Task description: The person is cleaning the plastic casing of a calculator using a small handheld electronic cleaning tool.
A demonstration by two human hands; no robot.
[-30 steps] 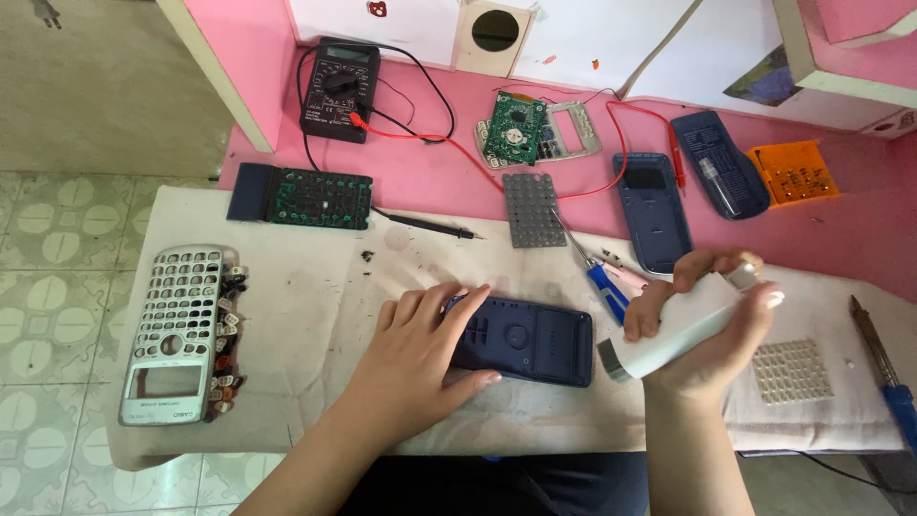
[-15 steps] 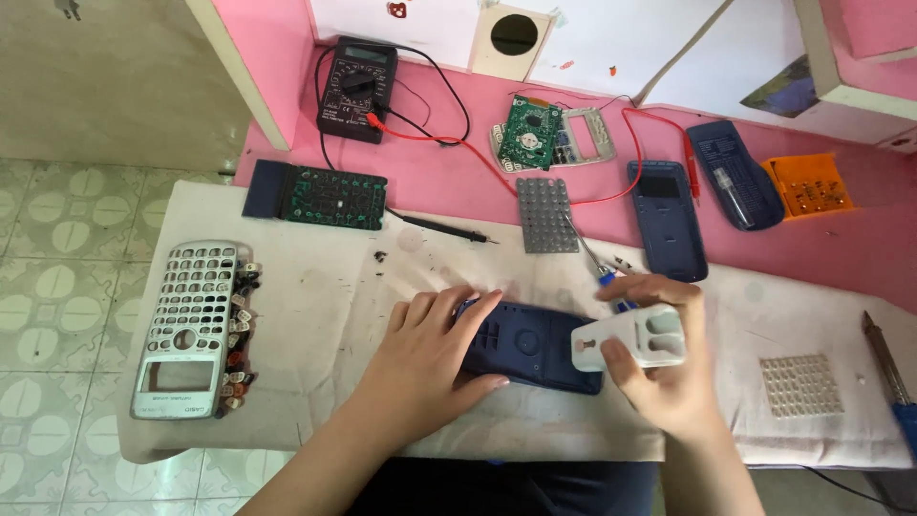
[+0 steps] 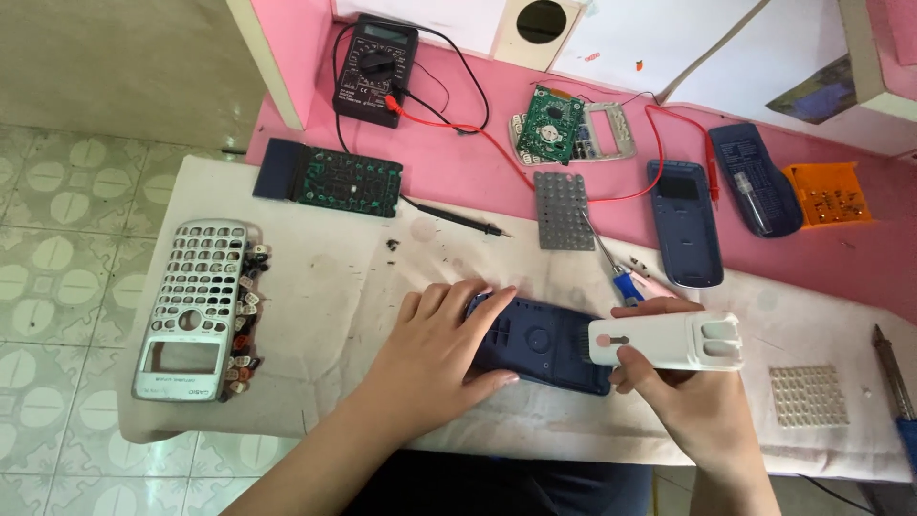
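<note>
- Left hand [image 3: 435, 344] lies flat, fingers spread, pinning the dark blue plastic calculator back shell [image 3: 540, 342] on the white cloth [image 3: 382, 287].
- Right hand [image 3: 683, 392] grips the white brush tool [image 3: 666, 341] — bristles at the shell's edge.
- Silver keypad frame [image 3: 196, 306] and green circuit board [image 3: 349, 182] lie apart — stripped down, cleaning seemingly under way, reassembly left.

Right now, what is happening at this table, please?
A person works on a taken-apart calculator. The left hand presses flat on a dark blue back shell lying on the white cloth. The right hand holds a white brush tool, its bristle end at the shell's right edge. Around lie a silver key frame, a green circuit board, a grey key mat and a black multimeter.
</note>
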